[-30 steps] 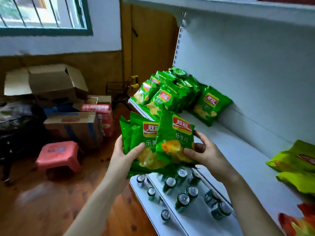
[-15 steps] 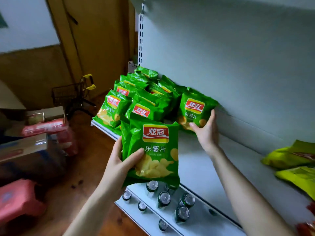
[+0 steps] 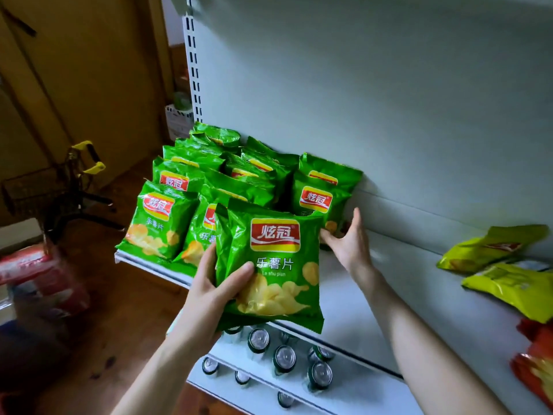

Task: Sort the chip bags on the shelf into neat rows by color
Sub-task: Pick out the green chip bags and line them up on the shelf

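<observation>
Your left hand point(image 3: 209, 292) is raised in front of you with the palm turned to the right, and it grips the held green bags point(image 3: 273, 265) at their lower left part. Its thumb point(image 3: 239, 275) lies across the front, and the other fingers go round behind, mostly hidden. Your left forearm point(image 3: 149, 372) is bare and rises from the bottom edge. Your right hand point(image 3: 350, 247) is further forward and apart from the left one. Its thumb points up, its fingers are stretched to the left, and the tips reach the lower edge of a standing green bag point(image 3: 317, 202). Your right forearm point(image 3: 419, 339) is bare and runs almost straight from the lower right.
</observation>
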`<action>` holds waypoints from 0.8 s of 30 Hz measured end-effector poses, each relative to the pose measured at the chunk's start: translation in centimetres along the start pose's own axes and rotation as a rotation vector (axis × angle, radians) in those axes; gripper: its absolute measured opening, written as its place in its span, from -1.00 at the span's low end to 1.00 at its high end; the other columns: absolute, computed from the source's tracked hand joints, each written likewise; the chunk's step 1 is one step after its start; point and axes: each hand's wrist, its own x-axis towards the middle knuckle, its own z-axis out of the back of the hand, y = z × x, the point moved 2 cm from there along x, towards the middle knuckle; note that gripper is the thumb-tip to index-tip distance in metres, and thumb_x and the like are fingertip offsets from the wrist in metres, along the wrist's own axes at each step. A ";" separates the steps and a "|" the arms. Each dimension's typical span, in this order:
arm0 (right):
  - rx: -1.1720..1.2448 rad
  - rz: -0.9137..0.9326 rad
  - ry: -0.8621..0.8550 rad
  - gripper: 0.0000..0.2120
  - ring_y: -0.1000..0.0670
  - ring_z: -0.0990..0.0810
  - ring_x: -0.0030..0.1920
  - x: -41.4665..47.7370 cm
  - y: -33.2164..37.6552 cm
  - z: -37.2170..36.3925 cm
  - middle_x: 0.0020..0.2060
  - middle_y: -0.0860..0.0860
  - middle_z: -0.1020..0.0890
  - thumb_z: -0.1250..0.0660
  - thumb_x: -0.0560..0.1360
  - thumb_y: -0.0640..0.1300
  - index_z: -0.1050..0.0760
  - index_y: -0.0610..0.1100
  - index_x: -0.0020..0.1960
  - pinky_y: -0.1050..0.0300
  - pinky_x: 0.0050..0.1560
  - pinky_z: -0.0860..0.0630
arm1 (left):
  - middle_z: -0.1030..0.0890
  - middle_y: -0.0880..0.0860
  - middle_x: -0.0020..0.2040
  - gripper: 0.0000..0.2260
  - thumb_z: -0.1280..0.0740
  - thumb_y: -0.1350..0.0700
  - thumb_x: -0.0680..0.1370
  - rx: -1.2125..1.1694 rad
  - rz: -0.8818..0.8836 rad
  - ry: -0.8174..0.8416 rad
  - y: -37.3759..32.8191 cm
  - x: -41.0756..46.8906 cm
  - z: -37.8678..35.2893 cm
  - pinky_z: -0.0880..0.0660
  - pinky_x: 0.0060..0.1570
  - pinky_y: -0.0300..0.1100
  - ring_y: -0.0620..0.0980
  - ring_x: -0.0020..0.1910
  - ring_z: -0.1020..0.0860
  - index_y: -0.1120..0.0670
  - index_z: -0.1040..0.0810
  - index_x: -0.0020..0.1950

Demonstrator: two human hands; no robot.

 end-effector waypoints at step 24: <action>0.535 -0.127 -0.020 -0.50 0.08 -0.65 -0.24 -12.2 4.7 2.9 -0.09 -0.14 -0.65 -0.54 0.24 -0.14 -0.40 -0.05 0.08 0.14 -0.27 -0.61 | -0.67 -0.23 -0.08 -0.49 -0.47 0.21 0.35 0.279 0.083 0.369 -1.0 1.5 4.0 -0.58 -0.19 -0.28 -0.16 -0.06 -0.65 -0.18 -0.37 0.16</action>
